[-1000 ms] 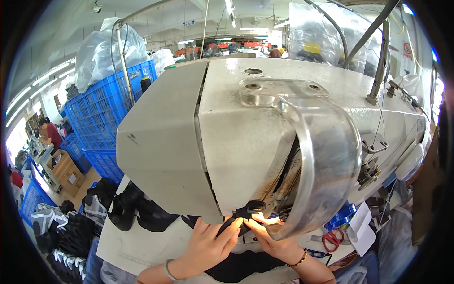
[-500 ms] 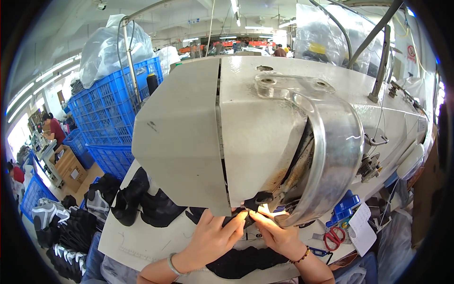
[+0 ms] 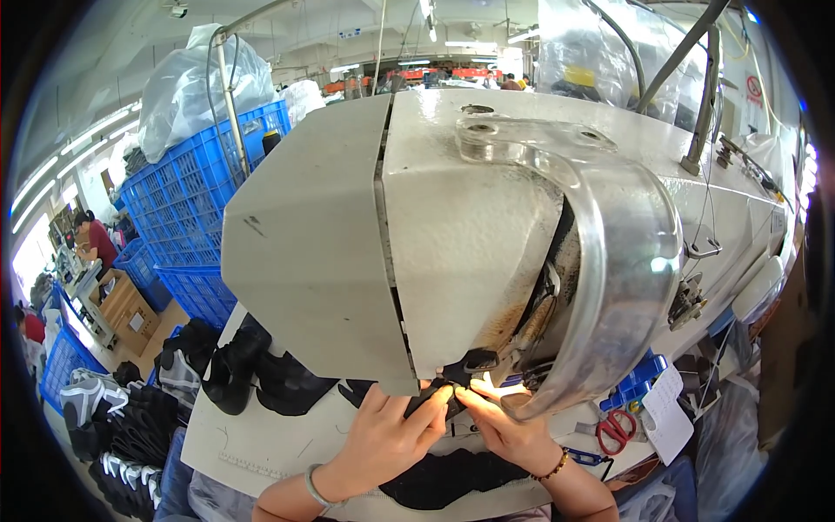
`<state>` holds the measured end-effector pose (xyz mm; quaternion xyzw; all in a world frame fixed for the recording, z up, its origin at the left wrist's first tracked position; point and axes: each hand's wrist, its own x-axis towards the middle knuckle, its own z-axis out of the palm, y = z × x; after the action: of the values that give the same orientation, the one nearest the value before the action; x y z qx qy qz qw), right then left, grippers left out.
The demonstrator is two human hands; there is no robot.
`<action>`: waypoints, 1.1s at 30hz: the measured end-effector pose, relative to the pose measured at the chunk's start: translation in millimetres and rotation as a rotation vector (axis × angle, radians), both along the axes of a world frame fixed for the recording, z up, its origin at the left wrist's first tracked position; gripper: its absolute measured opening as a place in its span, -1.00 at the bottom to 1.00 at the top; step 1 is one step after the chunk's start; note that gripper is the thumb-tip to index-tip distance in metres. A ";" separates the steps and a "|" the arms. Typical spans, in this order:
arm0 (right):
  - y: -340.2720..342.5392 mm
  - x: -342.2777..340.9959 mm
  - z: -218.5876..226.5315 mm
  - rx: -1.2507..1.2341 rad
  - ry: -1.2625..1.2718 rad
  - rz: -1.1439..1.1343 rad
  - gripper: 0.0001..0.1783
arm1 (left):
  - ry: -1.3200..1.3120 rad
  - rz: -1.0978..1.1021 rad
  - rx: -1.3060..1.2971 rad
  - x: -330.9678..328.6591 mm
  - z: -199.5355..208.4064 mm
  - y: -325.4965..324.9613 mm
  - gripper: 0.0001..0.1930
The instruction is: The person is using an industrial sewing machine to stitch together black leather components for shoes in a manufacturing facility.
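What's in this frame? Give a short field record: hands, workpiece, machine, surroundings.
left hand: fingers pinch the black fabric piece, bracelet on wrist
right hand: fingers on the same piece, beaded bracelet
machine: cream sewing machine, clear guard
table: white table, black shoe uppers, red scissors
background: blue crates

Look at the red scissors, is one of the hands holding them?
No, the red scissors lie on the table, apart from the right hand and left hand, which pinch black fabric.

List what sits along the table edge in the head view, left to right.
Black shoe uppers → left hand → right hand → red-handled scissors → white paper tag.
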<state>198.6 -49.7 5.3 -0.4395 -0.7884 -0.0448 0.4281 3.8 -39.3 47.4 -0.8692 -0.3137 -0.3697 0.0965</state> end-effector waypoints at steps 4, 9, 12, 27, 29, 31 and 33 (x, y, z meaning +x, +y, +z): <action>-2.6 -1.1 4.6 -0.023 0.024 0.013 -0.69 | 0.011 0.028 0.034 3.0 -0.4 -0.5 -0.79; -2.7 0.2 4.5 -0.056 0.060 0.033 -0.72 | 0.000 0.018 0.042 2.7 0.4 0.2 -0.82; -1.3 1.1 3.2 -0.072 0.086 0.041 -0.73 | -0.036 0.001 0.024 3.5 3.5 1.0 -0.82; 1.2 1.8 -5.7 -0.162 0.214 0.093 -0.80 | -0.022 -0.012 0.012 0.0 3.8 -1.0 -0.81; 1.9 -1.4 -5.2 -0.175 0.225 0.106 -0.81 | 0.000 0.013 0.037 -3.3 1.0 -1.5 -0.81; -1.1 2.4 -2.8 -0.183 0.239 0.095 -0.81 | 0.024 0.012 0.065 0.9 -0.2 -0.7 -0.81; -9.6 15.5 5.3 -0.183 0.259 0.049 -0.82 | -0.029 -0.068 0.010 14.5 0.8 1.0 -0.80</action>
<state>214.1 -59.3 10.5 -0.4593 -0.7378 0.0948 0.4855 18.2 -38.3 48.2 -0.8734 -0.2836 -0.3869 0.0836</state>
